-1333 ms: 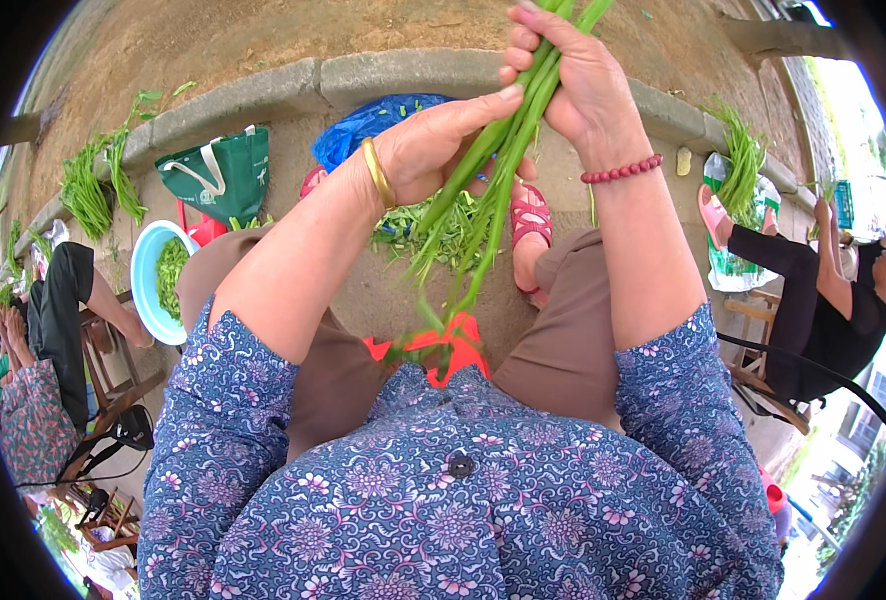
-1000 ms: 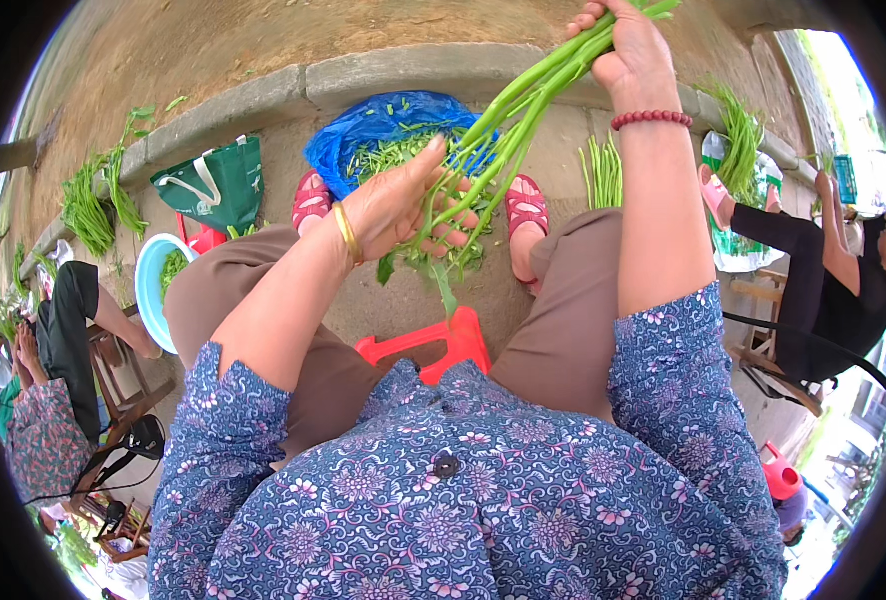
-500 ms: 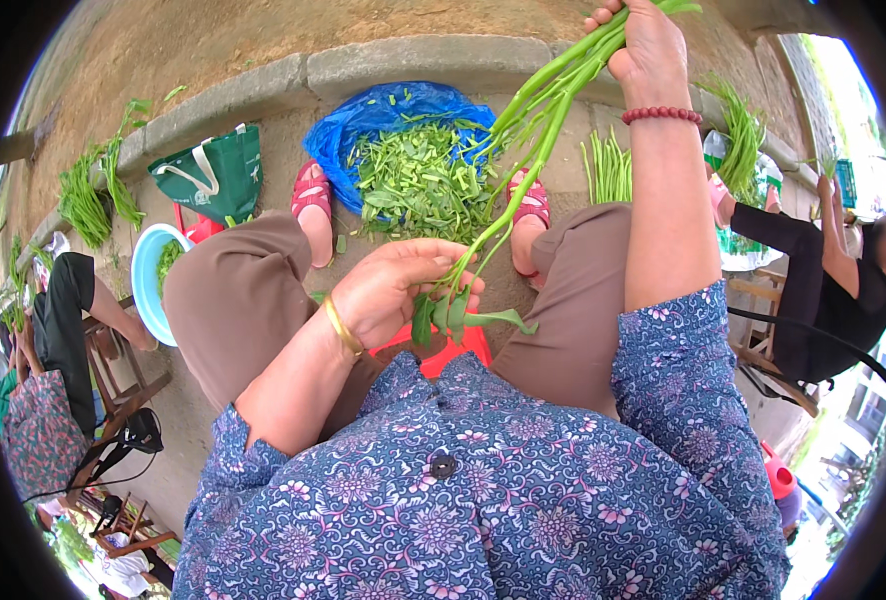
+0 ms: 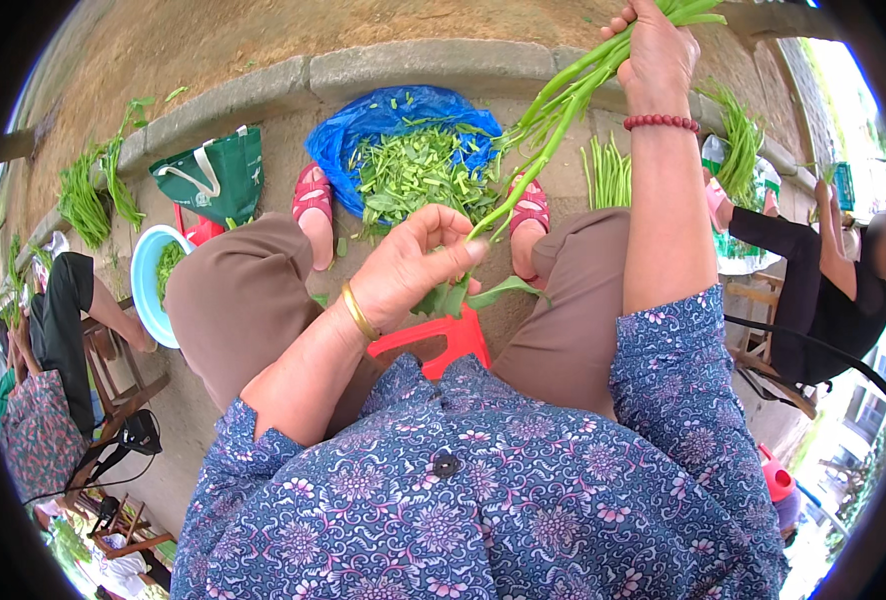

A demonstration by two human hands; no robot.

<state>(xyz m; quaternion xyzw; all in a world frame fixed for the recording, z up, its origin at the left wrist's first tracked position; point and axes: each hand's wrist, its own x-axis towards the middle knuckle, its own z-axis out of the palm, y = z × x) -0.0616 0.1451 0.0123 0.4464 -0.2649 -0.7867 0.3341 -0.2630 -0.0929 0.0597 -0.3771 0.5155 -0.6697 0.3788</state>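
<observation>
Raised at the upper right, my right hand (image 4: pixel 659 62) grips a bunch of long green leafy-vegetable stems (image 4: pixel 575 92). The stems slant down to the left across my lap. My left hand (image 4: pixel 425 262), with a gold bangle at the wrist, pinches the lower end of the stems between thumb and fingers. Several green leaves (image 4: pixel 503 291) hang below that hand, partly hidden by it. Beyond my left hand, cut stems and leaves (image 4: pixel 418 172) are heaped on a spread blue plastic bag (image 4: pixel 335 130) between my feet.
A light-blue basin (image 4: pixel 148 285) with greens stands beside my left knee, near a dark green bag (image 4: pixel 213 180). Trimmed stems (image 4: pixel 608 172) lie past my right foot. A stone kerb (image 4: pixel 433 66) runs across the far side. People sit at both sides; a red plastic seat (image 4: pixel 453 340) shows beneath me.
My left hand has moved up along the stems and slightly right, its thumb now over them. My right hand keeps its grip and has shifted slightly.
</observation>
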